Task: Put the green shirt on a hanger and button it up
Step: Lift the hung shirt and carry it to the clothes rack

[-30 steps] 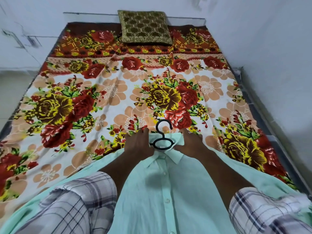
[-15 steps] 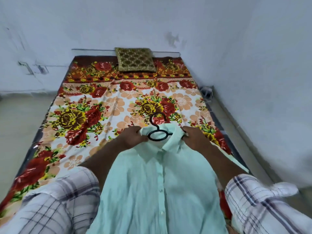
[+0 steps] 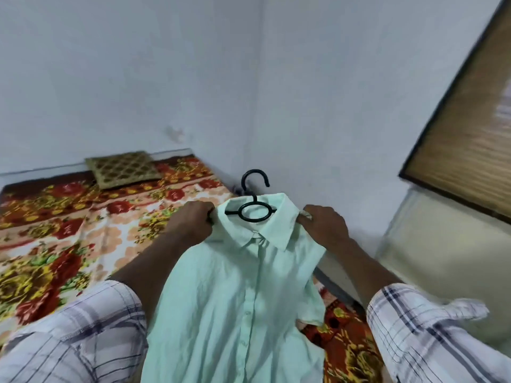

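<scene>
The pale green shirt (image 3: pixel 237 294) hangs in the air in front of me, its front placket closed down the middle. A black plastic hanger (image 3: pixel 253 200) sits inside the collar, its hook and ring sticking out above. My left hand (image 3: pixel 192 225) grips the shirt's left shoulder beside the collar. At the other shoulder my right hand (image 3: pixel 323 226) pinches the fabric. Both hands hold the shirt up, above the near end of the bed.
A bed with a red and yellow floral sheet (image 3: pixel 69 239) lies at the left and below. A gold patterned cushion (image 3: pixel 123 168) rests at its far end. White walls meet in a corner behind the hanger. A framed brown panel (image 3: pixel 467 128) leans at the right.
Both hands have lifted the shirt and hanger off the bed and carried them up and to the right. The view has swung towards the room's corner.
</scene>
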